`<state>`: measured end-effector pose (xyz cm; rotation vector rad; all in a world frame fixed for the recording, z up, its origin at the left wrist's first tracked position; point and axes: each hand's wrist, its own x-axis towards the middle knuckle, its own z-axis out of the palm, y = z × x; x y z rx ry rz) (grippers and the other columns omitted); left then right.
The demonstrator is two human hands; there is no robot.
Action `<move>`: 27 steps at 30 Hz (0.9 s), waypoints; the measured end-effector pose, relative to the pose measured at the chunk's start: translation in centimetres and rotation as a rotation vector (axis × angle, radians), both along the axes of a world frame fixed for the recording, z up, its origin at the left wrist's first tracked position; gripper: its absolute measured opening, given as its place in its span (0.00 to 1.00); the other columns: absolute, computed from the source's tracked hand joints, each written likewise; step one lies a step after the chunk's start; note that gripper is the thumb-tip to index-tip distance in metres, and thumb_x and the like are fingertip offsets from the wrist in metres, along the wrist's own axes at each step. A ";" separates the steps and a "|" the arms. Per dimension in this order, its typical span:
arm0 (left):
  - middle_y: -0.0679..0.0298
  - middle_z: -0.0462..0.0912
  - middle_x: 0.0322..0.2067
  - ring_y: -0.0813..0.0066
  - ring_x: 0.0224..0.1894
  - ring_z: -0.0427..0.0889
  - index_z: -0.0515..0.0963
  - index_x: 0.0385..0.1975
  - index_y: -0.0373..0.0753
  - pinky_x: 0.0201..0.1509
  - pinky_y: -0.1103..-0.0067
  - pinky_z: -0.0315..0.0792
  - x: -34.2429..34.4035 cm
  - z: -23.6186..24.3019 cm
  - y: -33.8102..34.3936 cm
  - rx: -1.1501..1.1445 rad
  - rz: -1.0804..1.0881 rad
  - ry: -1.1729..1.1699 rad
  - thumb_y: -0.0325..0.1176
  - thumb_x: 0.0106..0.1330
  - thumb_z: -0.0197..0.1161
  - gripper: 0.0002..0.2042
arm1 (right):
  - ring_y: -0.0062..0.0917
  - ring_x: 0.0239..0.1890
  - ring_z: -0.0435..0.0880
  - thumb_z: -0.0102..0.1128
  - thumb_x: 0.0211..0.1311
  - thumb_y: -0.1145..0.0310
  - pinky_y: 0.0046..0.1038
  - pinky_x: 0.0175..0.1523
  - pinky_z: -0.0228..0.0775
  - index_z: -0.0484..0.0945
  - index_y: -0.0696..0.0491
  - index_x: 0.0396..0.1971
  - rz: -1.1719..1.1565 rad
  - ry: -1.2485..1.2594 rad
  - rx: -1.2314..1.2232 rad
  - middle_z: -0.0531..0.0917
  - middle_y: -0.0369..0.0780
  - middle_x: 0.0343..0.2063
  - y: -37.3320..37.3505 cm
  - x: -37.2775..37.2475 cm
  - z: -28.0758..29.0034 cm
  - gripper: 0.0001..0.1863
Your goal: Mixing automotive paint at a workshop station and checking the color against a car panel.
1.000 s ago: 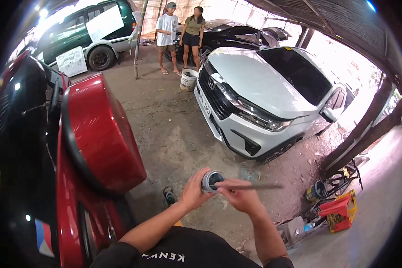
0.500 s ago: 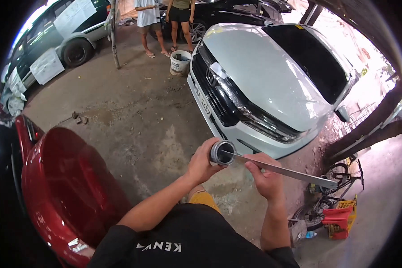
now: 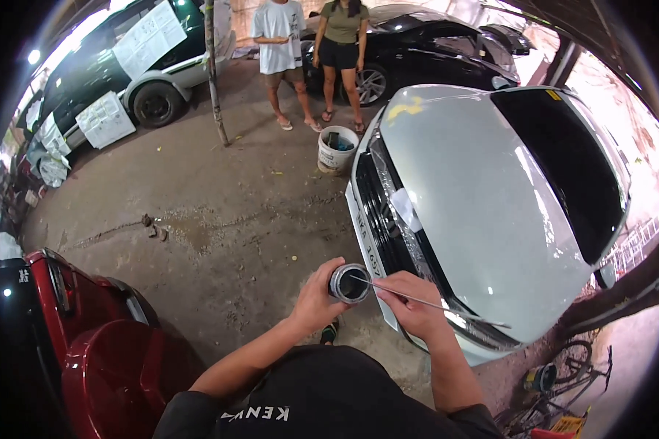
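My left hand (image 3: 316, 298) is wrapped round a small open can (image 3: 334, 287), tilted so that its mouth shows. Dark contents lie inside, and smears mark the can's rim. In my right hand (image 3: 414, 306) is a long, flat metal strip (image 3: 470, 316), pinched near the can. One end of the strip reaches into the can's mouth; the other sticks out to the right, seen almost edge-on. Both hands are held in front of my body, close to the front corner of a pale grey car (image 3: 468, 190).
A red car (image 3: 117, 373) stands at the lower left. Beyond are a white bucket (image 3: 334, 162), two standing people (image 3: 342, 36), a wooden post (image 3: 215, 80), a dark paper-covered vehicle (image 3: 157, 106) and a black car (image 3: 417, 58). A bicycle (image 3: 575, 384) is at the lower right.
My view has shifted, and the cars and people sit lower in it. The strip has turned from showing its flat face to nearly edge-on, its end still in the can.
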<state>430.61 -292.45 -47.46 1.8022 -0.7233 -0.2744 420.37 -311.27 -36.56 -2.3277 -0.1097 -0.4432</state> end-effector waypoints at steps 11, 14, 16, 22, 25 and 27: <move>0.55 0.71 0.65 0.50 0.67 0.69 0.64 0.66 0.40 0.70 0.64 0.66 20.4 -0.6 -3.5 -0.020 0.055 -0.096 0.27 0.45 0.76 0.43 | 0.33 0.35 0.86 0.71 0.55 0.74 0.29 0.39 0.79 0.86 0.53 0.42 0.152 0.066 -0.100 0.86 0.41 0.34 -3.5 21.7 -1.3 0.12; 0.55 0.70 0.66 0.51 0.67 0.69 0.65 0.65 0.39 0.70 0.64 0.65 27.1 -1.4 -4.7 -0.033 -0.033 -0.216 0.26 0.44 0.76 0.43 | 0.32 0.34 0.86 0.72 0.54 0.75 0.28 0.37 0.78 0.87 0.52 0.42 0.059 -0.031 -0.141 0.86 0.40 0.35 -3.9 27.4 -2.1 0.13; 0.54 0.70 0.66 0.51 0.66 0.69 0.65 0.65 0.39 0.70 0.64 0.65 31.4 -1.6 -6.0 -0.037 -0.110 -0.263 0.26 0.43 0.76 0.43 | 0.30 0.33 0.85 0.72 0.53 0.76 0.27 0.36 0.77 0.87 0.51 0.42 0.019 -0.065 -0.216 0.86 0.39 0.35 -5.2 30.2 -3.9 0.14; 0.55 0.70 0.65 0.45 0.63 0.71 0.65 0.65 0.42 0.67 0.62 0.68 38.8 -2.2 -12.3 -0.004 -0.379 -0.312 0.28 0.43 0.79 0.44 | 0.26 0.31 0.83 0.70 0.58 0.75 0.23 0.35 0.74 0.87 0.51 0.45 -0.299 0.031 -0.054 0.85 0.38 0.35 -5.4 32.1 -6.8 0.14; 0.56 0.70 0.65 0.46 0.63 0.71 0.64 0.65 0.42 0.67 0.62 0.69 39.0 -3.5 -16.0 0.061 -0.491 -0.250 0.29 0.44 0.78 0.43 | 0.27 0.32 0.84 0.67 0.65 0.67 0.25 0.37 0.75 0.87 0.52 0.43 -0.565 0.098 0.183 0.86 0.39 0.32 -6.7 31.8 -9.0 0.10; 0.56 0.69 0.66 0.46 0.63 0.71 0.64 0.66 0.43 0.67 0.62 0.69 38.8 -4.9 -18.3 0.082 -0.546 -0.221 0.30 0.46 0.79 0.43 | 0.19 0.27 0.82 0.66 0.67 0.65 0.23 0.32 0.72 0.86 0.56 0.42 -0.887 0.233 0.672 0.86 0.37 0.28 -8.3 30.4 -10.9 0.11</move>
